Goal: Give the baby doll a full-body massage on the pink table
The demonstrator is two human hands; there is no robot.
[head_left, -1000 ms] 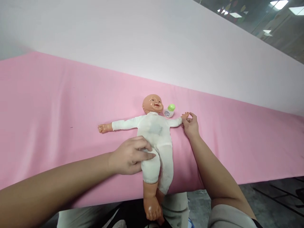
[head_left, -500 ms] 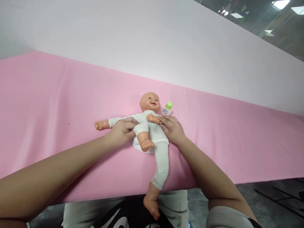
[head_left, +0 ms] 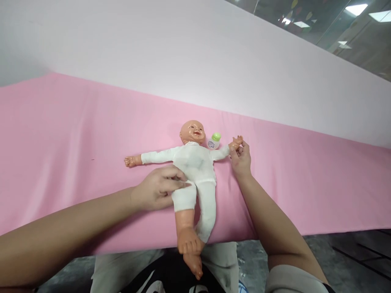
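Observation:
A baby doll (head_left: 195,165) in a white suit lies face up on the pink cloth (head_left: 76,134), its arms spread and its feet hanging over the near edge. My left hand (head_left: 159,188) grips the doll's thigh on the left side. My right hand (head_left: 240,156) pinches the doll's hand out to the right. A small white bottle with a green cap (head_left: 214,141) lies beside the doll's head, just left of my right hand.
A pale wall (head_left: 183,53) rises behind the pink cloth. The cloth's near edge drops off by my lap, with grey floor (head_left: 336,264) at the lower right. Ceiling lights show at the top right.
The doll's bent leg has been brought back down straight by my left hand, and my right hand has drawn the doll's arm from across its chest out to the right.

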